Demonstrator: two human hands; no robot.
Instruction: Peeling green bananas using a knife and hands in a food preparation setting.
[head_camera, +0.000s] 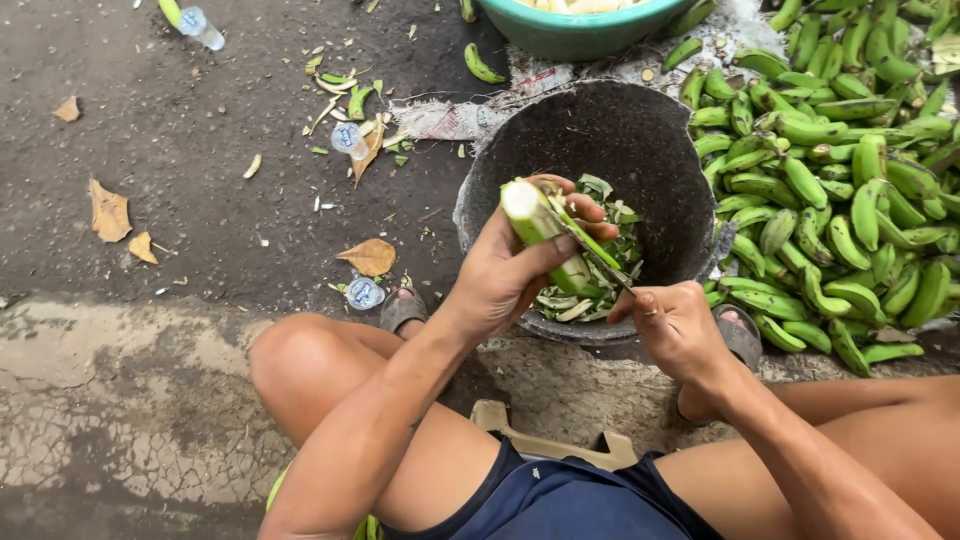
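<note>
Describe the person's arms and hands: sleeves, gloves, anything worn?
Both arms are bare from the shoulder side of the frame down, with no sleeves in view. The left hand and right hand wear no gloves, and no watch, ring or band shows. Lower down, dark blue shorts and grey sandals.

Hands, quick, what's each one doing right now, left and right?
Left hand: closed around a green banana, held over the dark bucket.
Right hand: closed on a knife, blade laid against the banana.

head cam | looks steeply down, close | over lap, onto ground (180, 180)
</note>
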